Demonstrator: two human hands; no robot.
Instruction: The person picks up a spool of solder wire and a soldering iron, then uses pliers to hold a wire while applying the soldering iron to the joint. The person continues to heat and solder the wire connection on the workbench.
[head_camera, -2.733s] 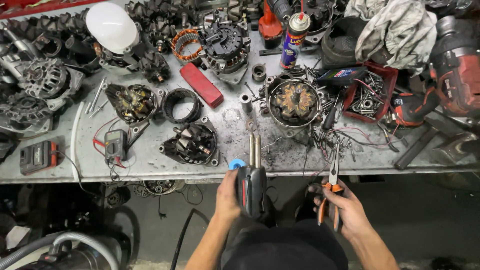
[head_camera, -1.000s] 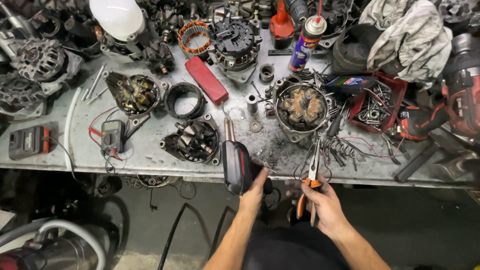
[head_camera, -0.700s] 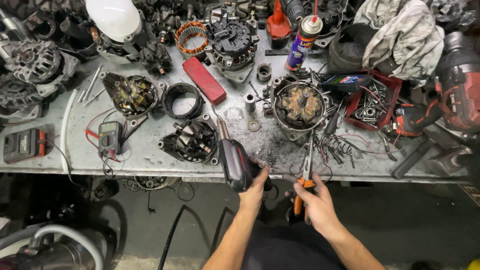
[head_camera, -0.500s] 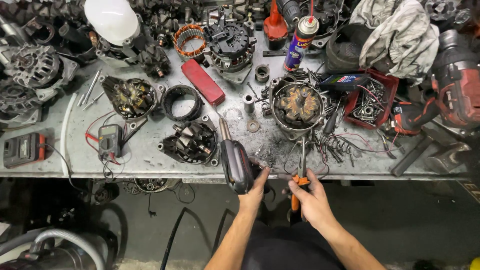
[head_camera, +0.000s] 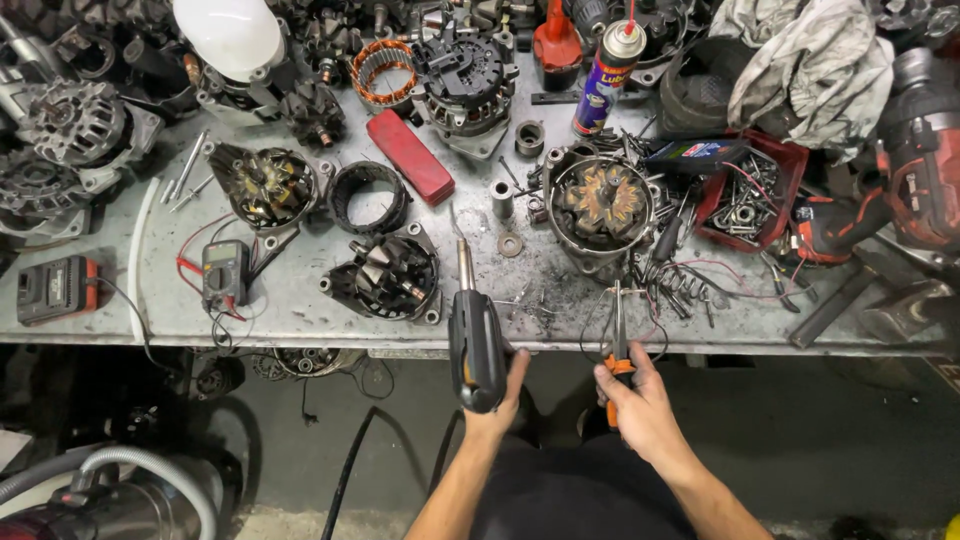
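Head view: left hand (head_camera: 497, 400) grasps black soldering tool (head_camera: 475, 340), right hand (head_camera: 640, 405) grasps orange-handled pliers (head_camera: 617, 350).

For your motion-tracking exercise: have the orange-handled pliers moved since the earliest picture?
Yes. The right hand has brought the pliers forward over the bench edge; their tips now point at the round open housing.

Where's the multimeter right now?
Head view, left part of the bench: the multimeter lies near the front edge, below the open alternator housing, left of the rotor.
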